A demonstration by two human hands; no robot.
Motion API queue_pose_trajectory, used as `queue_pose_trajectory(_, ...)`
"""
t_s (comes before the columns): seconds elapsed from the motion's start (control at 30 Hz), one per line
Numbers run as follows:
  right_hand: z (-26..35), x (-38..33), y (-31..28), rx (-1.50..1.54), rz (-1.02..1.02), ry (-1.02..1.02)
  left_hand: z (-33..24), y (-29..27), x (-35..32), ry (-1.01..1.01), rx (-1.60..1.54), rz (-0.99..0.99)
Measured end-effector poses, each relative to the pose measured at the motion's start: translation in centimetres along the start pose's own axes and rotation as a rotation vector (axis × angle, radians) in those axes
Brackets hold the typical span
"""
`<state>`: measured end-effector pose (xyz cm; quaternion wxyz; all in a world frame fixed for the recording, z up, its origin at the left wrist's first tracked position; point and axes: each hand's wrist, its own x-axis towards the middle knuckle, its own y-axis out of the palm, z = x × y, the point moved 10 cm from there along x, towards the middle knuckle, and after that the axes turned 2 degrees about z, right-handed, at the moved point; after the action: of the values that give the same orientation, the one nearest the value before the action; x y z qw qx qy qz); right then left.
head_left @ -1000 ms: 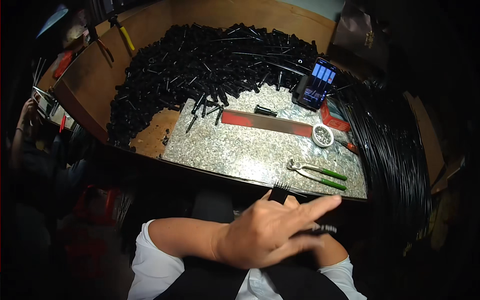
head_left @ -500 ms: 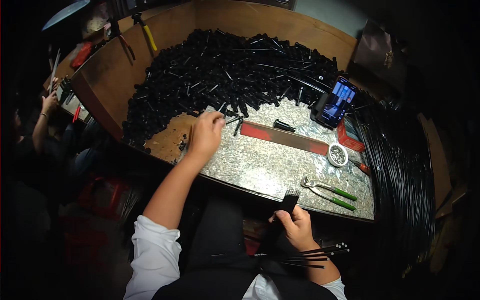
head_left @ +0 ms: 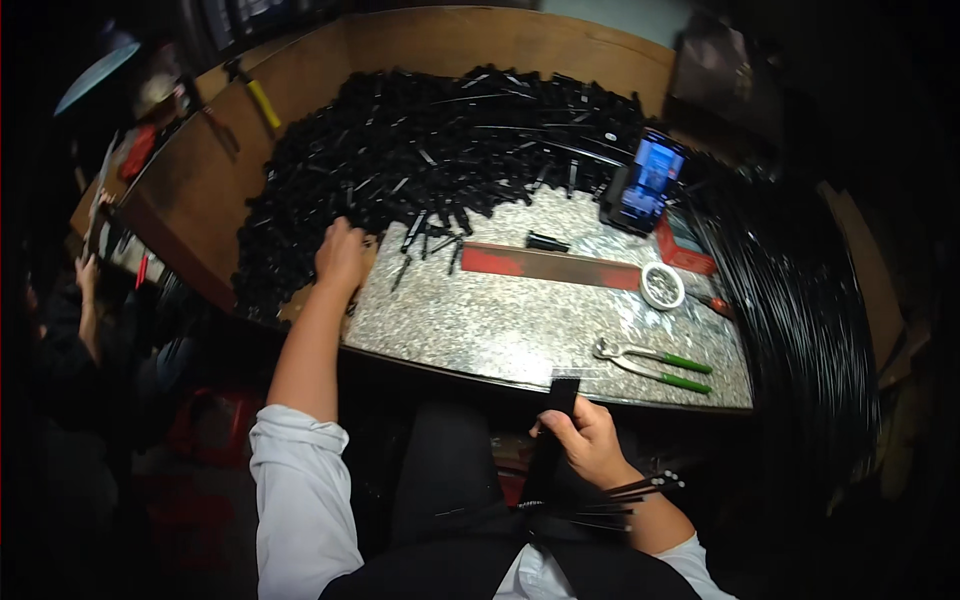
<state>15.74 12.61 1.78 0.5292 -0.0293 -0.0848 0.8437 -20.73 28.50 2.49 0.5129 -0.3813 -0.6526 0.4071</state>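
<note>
My left hand (head_left: 343, 256) reaches forward to the near left edge of a big heap of short black tubes (head_left: 440, 140), palm down, fingers among the pieces; whether it grips one is hidden. My right hand (head_left: 585, 437) is low, just below the front edge of the speckled stone slab (head_left: 500, 320), shut on a flat black strip (head_left: 552, 430) that stands upright. A fan of thin black wires (head_left: 620, 500) lies across my right forearm.
On the slab lie a red-ended metal ruler (head_left: 550, 265), a small white round dish (head_left: 662, 286), green-handled pincers (head_left: 655, 362) and a propped phone with a lit screen (head_left: 645, 185). A coil of black cable (head_left: 810, 330) curves on the right. Another person's hand (head_left: 85, 272) shows far left.
My left hand has slid left and nearer, from the slab's top edge to the heap's left side. My right hand with the strip has stayed low by the slab's front edge.
</note>
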Motion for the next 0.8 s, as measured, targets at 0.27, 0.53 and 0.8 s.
queue_pose_trajectory(0.27, -0.2, -0.2, -0.4, 0.020, 0.014, 0.080, -6.1, -4.9, -4.2, -0.089, -0.887, -0.174)
queue_pose_trajectory(0.53, 0.1, -0.5, 0.1, 0.047, 0.018, 0.078, -18.9, -3.1, -12.1, -0.083, -1.738, 0.151)
queue_pose_trajectory(0.8, -0.5, -0.5, 0.3, 0.048, 0.025, 0.103, -21.4, -3.0, -13.0, -0.046, -1.733, 0.141)
